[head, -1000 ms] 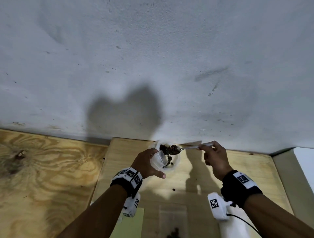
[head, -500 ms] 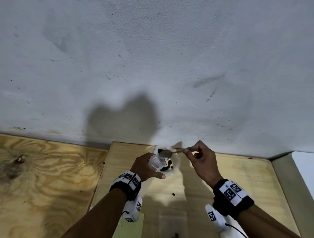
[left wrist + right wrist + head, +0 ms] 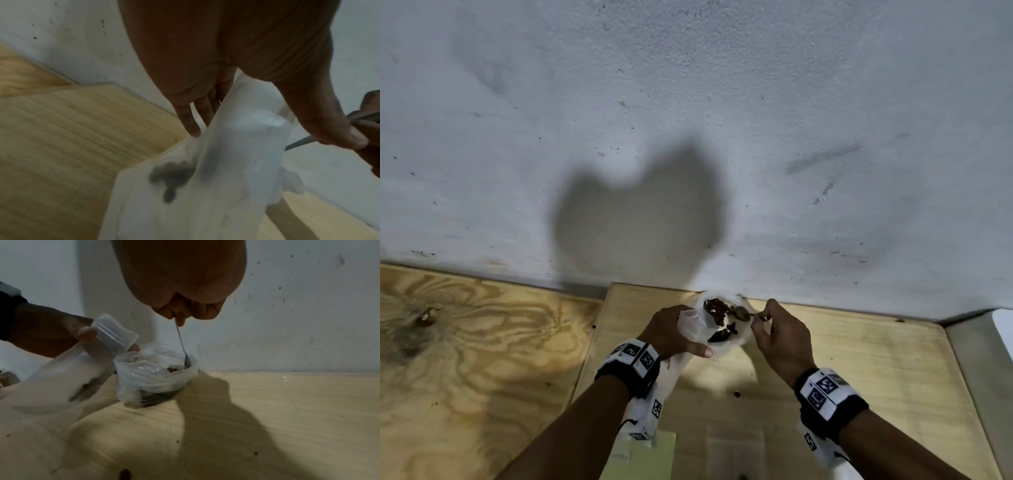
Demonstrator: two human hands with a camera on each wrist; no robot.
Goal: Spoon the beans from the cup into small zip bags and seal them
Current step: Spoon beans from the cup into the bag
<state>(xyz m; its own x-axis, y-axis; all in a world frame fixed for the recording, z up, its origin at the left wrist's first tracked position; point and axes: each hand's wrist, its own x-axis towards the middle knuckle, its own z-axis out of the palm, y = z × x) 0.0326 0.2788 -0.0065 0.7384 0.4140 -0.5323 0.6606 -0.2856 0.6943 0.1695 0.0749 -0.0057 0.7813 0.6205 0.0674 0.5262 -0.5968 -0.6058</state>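
Beans are seen in the plastic-lined cup, which stands on the far part of the wooden worktop close to the white wall. A metal spoon is pinched by the right hand, its bowl dipped into the cup. A small zip bag (a few beans already inside) is gripped near its open mouth by the left hand, tilted just left of the cup. One loose bean lies nearer on the worktop.
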